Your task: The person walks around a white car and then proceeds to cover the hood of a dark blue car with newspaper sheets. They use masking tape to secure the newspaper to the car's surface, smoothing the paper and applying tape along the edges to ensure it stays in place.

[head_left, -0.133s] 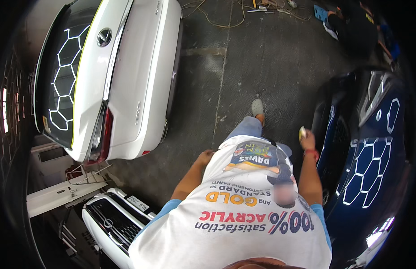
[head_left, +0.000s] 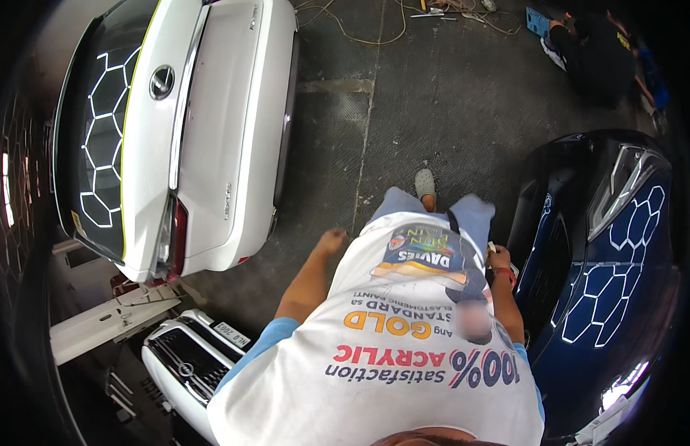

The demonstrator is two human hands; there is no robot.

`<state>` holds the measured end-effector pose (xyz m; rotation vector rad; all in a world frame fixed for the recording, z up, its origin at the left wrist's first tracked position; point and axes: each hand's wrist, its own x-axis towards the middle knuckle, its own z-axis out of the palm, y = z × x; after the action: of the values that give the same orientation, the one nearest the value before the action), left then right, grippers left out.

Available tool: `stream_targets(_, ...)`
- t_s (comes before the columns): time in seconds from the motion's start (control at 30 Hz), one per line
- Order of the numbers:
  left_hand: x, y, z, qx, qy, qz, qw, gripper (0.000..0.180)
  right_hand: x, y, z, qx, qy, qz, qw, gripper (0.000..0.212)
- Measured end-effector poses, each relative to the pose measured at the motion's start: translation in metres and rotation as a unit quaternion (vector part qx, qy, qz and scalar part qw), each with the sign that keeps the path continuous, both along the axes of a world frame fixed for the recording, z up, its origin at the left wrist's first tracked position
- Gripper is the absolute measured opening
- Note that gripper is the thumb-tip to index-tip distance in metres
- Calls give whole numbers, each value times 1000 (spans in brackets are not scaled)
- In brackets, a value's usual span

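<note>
White car [head_left: 241,134] at left, tail toward dark floor [head_left: 330,149]; below it, nose of second white car [head_left: 159,343]; left hand [head_left: 333,242] hangs beside shirt [head_left: 404,327], its grip too indistinct to tell; grey shoe [head_left: 425,181] ahead; small yellowish piece [head_left: 491,247] by right thigh, pinched in right hand [head_left: 500,259]; red band [head_left: 505,276] on wrist; blue car [head_left: 620,253] just beside; person in black [head_left: 599,63] beyond, upper right.
</note>
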<state>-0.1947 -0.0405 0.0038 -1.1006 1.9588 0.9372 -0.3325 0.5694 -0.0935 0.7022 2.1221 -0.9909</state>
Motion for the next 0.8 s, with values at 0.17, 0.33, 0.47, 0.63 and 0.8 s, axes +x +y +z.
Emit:
stream_targets(0.17, -123, -28, 89, -71, 125, 49, 988, 52, 22, 1, 30, -2, -66, 25, 997, 30)
stream_targets(0.33, -312, -38, 98, -97, 230, 69, 966, 50, -53, -23, -16, -32, -52, -3, 998, 29)
stream_targets(0.47, -353, -7, 61, -100, 140, 58, 983, 50, -165, -12, -58, -48, -1, 25, 999, 29)
stream_targets(0.63, -332, 50, 35, 50, 11, -90, 995, 56, -372, 8, -64, -63, 21, 10, 998, 31)
stream_targets(0.8, -431, 104, 59, -52, 58, 73, 994, 56, -596, 49, -81, -36, 55, 86, 994, 41)
